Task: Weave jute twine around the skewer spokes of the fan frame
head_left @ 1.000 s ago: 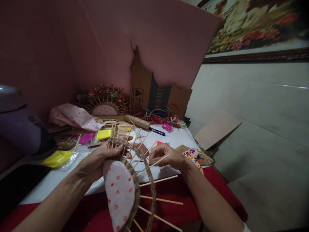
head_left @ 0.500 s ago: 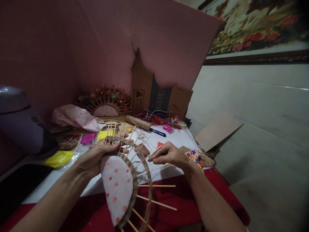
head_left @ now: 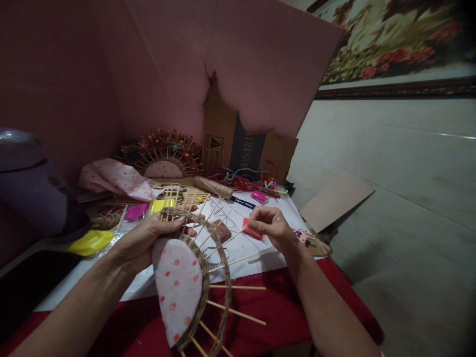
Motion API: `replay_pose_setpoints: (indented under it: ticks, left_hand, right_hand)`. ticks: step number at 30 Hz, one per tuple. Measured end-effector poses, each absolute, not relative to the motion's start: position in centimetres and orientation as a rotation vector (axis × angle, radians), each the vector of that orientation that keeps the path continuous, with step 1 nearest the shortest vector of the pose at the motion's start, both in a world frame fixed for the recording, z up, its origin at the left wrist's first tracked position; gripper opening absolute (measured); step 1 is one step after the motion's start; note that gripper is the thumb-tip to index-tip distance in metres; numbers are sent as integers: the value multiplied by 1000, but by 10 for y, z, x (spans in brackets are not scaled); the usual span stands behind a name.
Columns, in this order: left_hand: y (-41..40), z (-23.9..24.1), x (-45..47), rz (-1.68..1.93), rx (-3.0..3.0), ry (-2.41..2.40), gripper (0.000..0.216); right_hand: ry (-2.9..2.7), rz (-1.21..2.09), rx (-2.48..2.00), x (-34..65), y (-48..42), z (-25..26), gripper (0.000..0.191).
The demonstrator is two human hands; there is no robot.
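Note:
My left hand is closed on the upper end of a half-round woven craft piece. Its flat middle is covered in pale cloth with small red flowers. Thin wooden sticks fan out from its curved side, and two bands of brown twine run across them. Thumb on the near side, the fingers pass behind the piece. My right hand pinches the outer tip of one wooden stick, out beyond the outer band. Beneath that stick lie a brown packet and a red packet on white paper.
A similar half-round piece with coloured flowers leans at the back. Beside it are a twine roll, torn cardboard, colourful pipe cleaners and a blue cutter. Yellow packets and a purple container stand left.
My right hand has slid outward along the stick, up and to the right, to its tip. The craft piece has shifted slightly left in my left hand.

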State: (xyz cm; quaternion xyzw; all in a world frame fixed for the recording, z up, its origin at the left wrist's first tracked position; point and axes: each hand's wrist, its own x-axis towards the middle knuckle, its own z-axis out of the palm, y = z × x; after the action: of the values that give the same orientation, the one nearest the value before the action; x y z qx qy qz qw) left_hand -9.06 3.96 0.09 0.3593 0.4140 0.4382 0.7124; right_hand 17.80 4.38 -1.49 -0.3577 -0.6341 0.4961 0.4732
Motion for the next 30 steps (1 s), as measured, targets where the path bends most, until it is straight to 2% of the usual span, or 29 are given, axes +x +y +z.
replay_pose_setpoints:
  ticks: [9,23,30]
  left_hand:
    - [37,2,-91,972,806,849,22]
    - [38,0,-92,937,838,884,27]
    - [39,3,-89,1027,820,928,26]
  right_hand:
    - [-1587,1321,-899,165,45,-25,21]
    - [-1492,1233,-849,171,44,-25,19]
    - [-1730,1259,-802,162,33,-19,10]
